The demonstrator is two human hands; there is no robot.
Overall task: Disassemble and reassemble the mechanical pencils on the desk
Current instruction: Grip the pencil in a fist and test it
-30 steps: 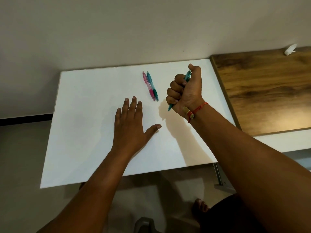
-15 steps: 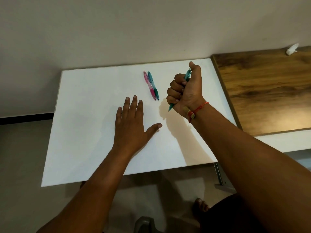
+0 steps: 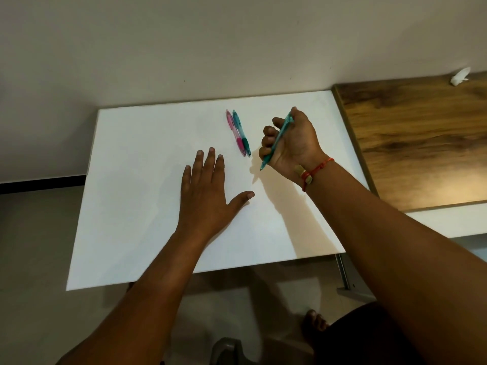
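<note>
Pencil (image 3: pixel 282 129) in R hand (image 3: pixel 293 144); L hand (image 3: pixel 208 191) flat.

White desk (image 3: pixel 145 180), pink pencil (image 3: pixel 234 131), teal pencil (image 3: pixel 284 126).

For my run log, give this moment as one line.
right hand: grips teal pencil | left hand: flat on desk | pink pencil, second teal pencil: lying side by side

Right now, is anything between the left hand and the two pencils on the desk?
Nothing visible: bare desk separates the left hand from the pink pencil and teal pencil; the right hand grips a third pencil.
</note>
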